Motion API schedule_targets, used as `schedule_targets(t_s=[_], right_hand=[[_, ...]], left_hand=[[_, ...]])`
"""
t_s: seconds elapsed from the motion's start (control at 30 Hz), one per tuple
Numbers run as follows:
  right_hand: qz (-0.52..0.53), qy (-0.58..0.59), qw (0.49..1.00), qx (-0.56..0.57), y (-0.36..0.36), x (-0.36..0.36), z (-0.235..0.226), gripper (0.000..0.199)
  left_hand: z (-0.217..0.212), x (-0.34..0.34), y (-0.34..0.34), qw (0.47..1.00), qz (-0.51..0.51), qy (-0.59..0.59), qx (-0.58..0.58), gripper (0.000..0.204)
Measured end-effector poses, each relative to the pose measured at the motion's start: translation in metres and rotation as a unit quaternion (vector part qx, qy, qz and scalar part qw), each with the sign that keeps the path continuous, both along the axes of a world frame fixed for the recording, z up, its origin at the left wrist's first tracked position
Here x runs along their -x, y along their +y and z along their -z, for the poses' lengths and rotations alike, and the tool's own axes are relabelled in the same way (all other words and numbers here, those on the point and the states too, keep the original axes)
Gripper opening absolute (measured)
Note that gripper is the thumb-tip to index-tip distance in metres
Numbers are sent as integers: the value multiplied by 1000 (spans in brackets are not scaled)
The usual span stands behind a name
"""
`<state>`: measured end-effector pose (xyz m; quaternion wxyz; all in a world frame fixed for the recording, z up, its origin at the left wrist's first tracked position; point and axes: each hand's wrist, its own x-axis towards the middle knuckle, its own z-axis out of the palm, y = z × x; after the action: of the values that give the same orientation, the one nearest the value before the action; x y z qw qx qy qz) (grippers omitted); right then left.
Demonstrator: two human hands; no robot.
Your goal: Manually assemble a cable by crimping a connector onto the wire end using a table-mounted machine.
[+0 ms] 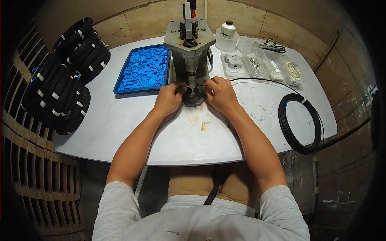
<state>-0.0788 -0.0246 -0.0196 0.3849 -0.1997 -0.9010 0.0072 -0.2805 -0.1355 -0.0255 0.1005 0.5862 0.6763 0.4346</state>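
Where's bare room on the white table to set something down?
Free: left, between the stacked coils and left forearm, in front of the blue tray; right, between the right forearm and single coil. Crowded: the press base, between left hand and right hand; the back right, with tubs and bags.

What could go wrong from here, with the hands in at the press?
Pinched fingers: the left hand and right hand sit close on either side of the press tooling, so a downstroke now might catch them.

Dragged coil: the black cable runs from the right hand toward the coil at the table edge; a tug could pull it off.

Spill: the tray of loose blue parts lies near the left hand and could be bumped.
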Motion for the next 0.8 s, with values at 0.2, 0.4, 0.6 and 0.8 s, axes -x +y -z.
schedule_targets(t_s=[0.2,0.4,0.6,0.8], right_hand=[[2,0,1000,-4,0,0,0,12],[-3,2,1000,0,0,0,0,12],[0,2,1000,-3,0,0,0,11],[-1,-2,1000,1,1,0,0,11]], left_hand=[[0,1,0,1000,4,-3,-1,26],[1,0,1,1000,6,-2,-1,26],[2,1,1,1000,7,-5,-8,26],[-2,-1,0,1000,0,8,10,26]])
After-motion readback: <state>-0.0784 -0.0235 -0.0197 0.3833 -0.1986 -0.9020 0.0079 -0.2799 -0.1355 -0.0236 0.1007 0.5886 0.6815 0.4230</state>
